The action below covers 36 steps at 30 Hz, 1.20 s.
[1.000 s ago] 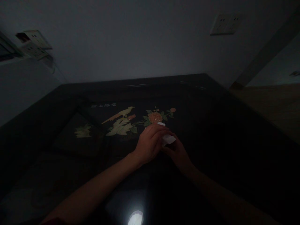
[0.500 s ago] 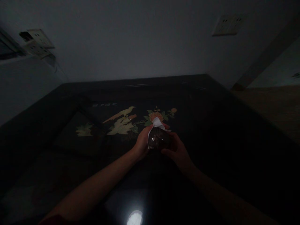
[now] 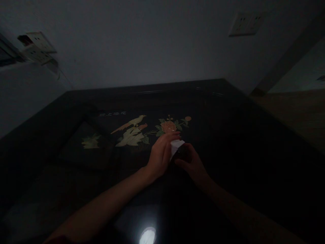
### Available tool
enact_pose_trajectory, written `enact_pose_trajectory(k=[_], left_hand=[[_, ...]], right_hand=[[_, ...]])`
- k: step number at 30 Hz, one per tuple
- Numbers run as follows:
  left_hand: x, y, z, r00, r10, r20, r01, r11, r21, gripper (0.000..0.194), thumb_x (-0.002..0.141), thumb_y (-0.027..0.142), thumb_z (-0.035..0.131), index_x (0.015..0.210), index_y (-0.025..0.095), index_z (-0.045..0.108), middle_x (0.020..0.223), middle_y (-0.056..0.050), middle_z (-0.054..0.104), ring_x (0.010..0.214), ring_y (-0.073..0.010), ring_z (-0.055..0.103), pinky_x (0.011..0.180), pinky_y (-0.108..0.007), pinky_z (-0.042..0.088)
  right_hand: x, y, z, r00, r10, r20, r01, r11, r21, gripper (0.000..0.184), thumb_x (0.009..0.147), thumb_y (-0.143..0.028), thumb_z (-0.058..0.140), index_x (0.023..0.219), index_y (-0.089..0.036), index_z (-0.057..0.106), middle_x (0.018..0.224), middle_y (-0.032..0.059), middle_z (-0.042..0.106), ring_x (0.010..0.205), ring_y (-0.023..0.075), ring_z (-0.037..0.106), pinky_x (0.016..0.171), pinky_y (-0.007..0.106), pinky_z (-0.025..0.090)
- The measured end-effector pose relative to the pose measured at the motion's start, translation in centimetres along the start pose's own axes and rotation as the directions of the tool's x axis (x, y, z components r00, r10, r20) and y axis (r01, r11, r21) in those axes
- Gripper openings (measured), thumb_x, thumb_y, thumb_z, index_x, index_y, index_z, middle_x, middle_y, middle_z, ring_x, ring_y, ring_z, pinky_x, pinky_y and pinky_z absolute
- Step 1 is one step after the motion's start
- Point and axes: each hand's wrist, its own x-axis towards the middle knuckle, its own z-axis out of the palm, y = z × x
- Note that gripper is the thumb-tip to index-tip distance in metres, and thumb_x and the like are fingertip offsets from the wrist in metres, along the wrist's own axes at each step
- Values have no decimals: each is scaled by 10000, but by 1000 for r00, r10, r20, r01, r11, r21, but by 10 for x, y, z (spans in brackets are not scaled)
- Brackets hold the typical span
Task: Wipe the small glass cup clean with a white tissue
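Observation:
The scene is very dim. My left hand [image 3: 161, 154] is curled over a white tissue [image 3: 175, 148] and presses it against a small dark round object [image 3: 182, 153]. My right hand [image 3: 192, 163] grips that dark object from the right and below. What the object is I cannot make out. Both hands meet above a glossy black table [image 3: 228, 135], just in front of its inlaid bird and flower picture [image 3: 142, 130].
White walls stand behind the table. Wall sockets sit at the upper left [image 3: 35, 47] and upper right [image 3: 245, 23]. A lamp's reflection [image 3: 147, 235] shines on the table's near edge. A wooden floor [image 3: 299, 112] shows to the right.
Half a second ago the dark object was turned up and showing with the tissue behind it. Now my left hand has come back over it with the tissue, covering most of it.

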Motion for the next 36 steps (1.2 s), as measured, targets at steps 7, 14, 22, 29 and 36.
enact_pose_trajectory(k=[7, 14, 22, 29, 36], left_hand=[[-2, -1, 0, 999, 43, 5, -43, 998, -37, 410, 970, 345, 262, 1132, 171, 596, 1221, -121, 610, 1173, -217, 532, 1008, -395, 380], [1, -8, 11, 874, -485, 13, 408, 719, -563, 410, 913, 438, 392, 1133, 167, 606, 1154, -86, 666, 1082, -235, 607, 966, -375, 437], [14, -2, 11, 703, -654, 281, 617, 364, -697, 419, 862, 444, 405, 995, 145, 667, 898, -91, 734, 945, -263, 670, 839, -391, 513], [10, 5, -1, 935, -352, 45, 350, 894, -279, 406, 939, 359, 326, 1050, 149, 655, 1144, -100, 666, 1098, -241, 592, 980, -382, 421], [3, 4, -2, 987, 131, 94, -142, 983, 118, 378, 956, 293, 291, 1147, 170, 593, 1182, -126, 627, 1155, -227, 539, 984, -417, 410]], right_hand=[[0, -1, 1, 1000, 15, -14, -15, 1000, 1, 507, 533, -309, 833, 914, -249, 504, 889, -7, 645, 897, 219, 628, 819, 371, 501], [0, -1, -1, 1000, 22, -10, -22, 1000, -20, 472, 559, -296, 806, 935, -247, 525, 936, 5, 662, 940, 224, 630, 833, 363, 498], [1, 2, -2, 999, -5, 33, 5, 1000, 20, 486, 580, -350, 812, 955, -261, 515, 988, 15, 658, 967, 226, 626, 869, 382, 491], [-1, -1, -1, 1000, 1, 8, -1, 999, -34, 492, 569, -323, 814, 953, -255, 514, 947, 5, 654, 953, 226, 624, 852, 375, 496], [1, 0, 1, 1000, -4, -18, 4, 1000, -20, 485, 552, -361, 821, 906, -250, 508, 831, -15, 639, 832, 214, 619, 746, 349, 504]])
